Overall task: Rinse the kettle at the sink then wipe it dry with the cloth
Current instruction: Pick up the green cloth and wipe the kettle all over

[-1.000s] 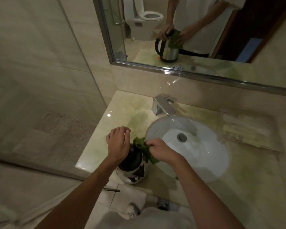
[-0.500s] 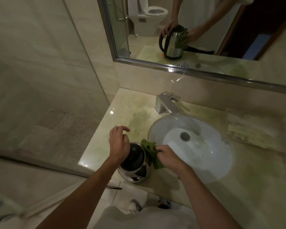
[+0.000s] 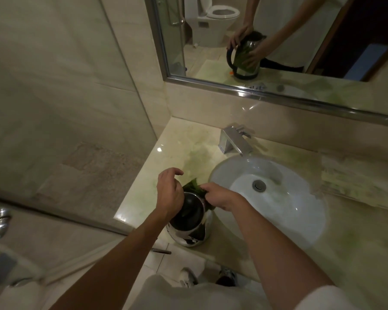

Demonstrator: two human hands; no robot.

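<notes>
A shiny steel kettle with a black lid stands upright on the counter's front edge, left of the white sink basin. My left hand rests on the kettle's top, fingers curled over the far side of the lid. My right hand presses a green cloth against the kettle's far upper side. Most of the cloth is hidden behind my hands. The mirror shows the cloth spread over the kettle's body under my right hand.
A chrome faucet stands behind the basin. The pale stone counter ends at a glass shower partition on the left. A flat patterned mat lies to the right of the basin. The floor and my shoes show below the counter's edge.
My right hand has slid the cloth from the kettle's right side toward its far side. My left hand stayed on the lid. The camera has shifted slightly.
</notes>
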